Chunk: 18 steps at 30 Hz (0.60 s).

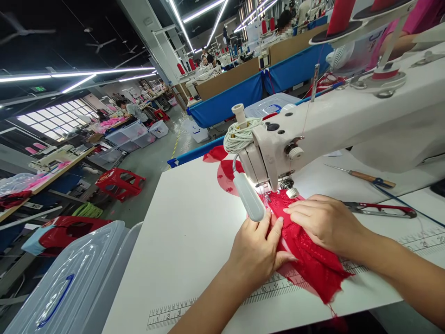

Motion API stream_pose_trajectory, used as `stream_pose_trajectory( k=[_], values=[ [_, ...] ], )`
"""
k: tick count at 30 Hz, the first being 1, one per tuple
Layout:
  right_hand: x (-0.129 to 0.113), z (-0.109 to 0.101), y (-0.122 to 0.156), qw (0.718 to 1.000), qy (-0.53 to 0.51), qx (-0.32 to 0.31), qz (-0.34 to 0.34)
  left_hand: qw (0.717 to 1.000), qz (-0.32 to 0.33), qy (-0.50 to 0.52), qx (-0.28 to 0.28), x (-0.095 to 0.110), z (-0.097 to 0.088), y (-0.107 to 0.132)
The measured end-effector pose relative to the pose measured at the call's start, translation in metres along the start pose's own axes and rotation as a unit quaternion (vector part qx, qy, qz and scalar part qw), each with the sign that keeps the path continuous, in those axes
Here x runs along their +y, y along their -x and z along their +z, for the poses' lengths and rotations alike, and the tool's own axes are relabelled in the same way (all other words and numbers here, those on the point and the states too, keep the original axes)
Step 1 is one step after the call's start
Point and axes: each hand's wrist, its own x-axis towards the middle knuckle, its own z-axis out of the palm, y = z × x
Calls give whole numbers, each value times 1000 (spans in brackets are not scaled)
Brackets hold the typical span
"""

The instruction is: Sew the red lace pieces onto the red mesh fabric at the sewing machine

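Observation:
A piece of red lace fabric [309, 264] lies under the needle area of a white sewing machine [333, 120] and hangs toward the table's front edge. My left hand [255, 246] grips the fabric's left edge just in front of the presser foot [267, 197], thumb and fingers closed on it. From the right, my right hand [325, 222] holds the same fabric, with its fingers bent together and pressed down on the lace. A grey lamp head [249, 197] hangs beside the needle, close above my left fingertips, and partly hides the sewing area.
Scissors or snips with red-and-black handles [382, 209] and a wooden-handled awl [371, 178] lie right of my right hand. More red fabric pieces [225, 174] rest behind the lamp. A printed ruler [262, 291] crosses the tabletop. Lidded plastic bins [73, 278] stand left.

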Motion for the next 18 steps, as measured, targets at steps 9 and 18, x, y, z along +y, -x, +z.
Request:
stream_pose_trajectory(
  k=[9,18],
  values=[
    [0,3,-2,999,4,35,-3,998,-39,-43,-11,2,2,3],
    [6,8,-3,1000,11,18,-6,998,-49,-43,-24,-5,4,0]
  ],
)
